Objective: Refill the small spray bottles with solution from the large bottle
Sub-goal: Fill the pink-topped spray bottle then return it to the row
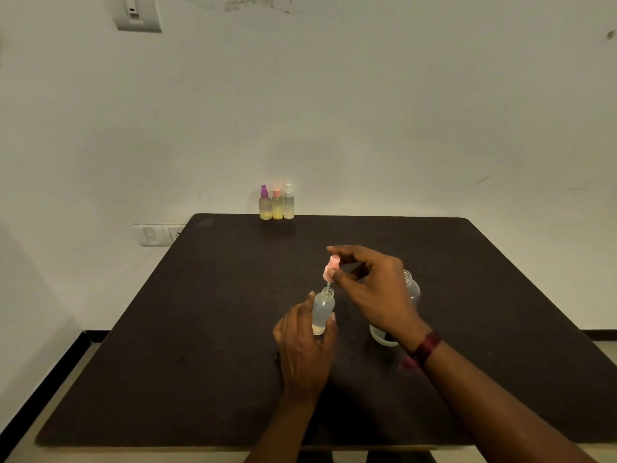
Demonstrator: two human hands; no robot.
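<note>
My left hand (305, 342) grips a small clear spray bottle (323, 309) standing upright on the dark table (200, 329), its threaded neck uncovered. Just above that neck, my right hand (374, 289) pinches a pink spray cap (331, 267); the cap's thin dip tube reaches down into the bottle's mouth. The large clear bottle (412, 290) stands right behind my right hand, mostly hidden by it, its mouth uncovered. Three small spray bottles stand in a row at the table's far edge: purple-capped (265, 203), pink-capped (277, 204) and white-capped (288, 202), each holding yellowish liquid.
A white wall rises behind the table, with a socket plate (157, 233) low at the left and a switch plate (137, 13) at the top left. Floor with a black skirting line shows at both sides.
</note>
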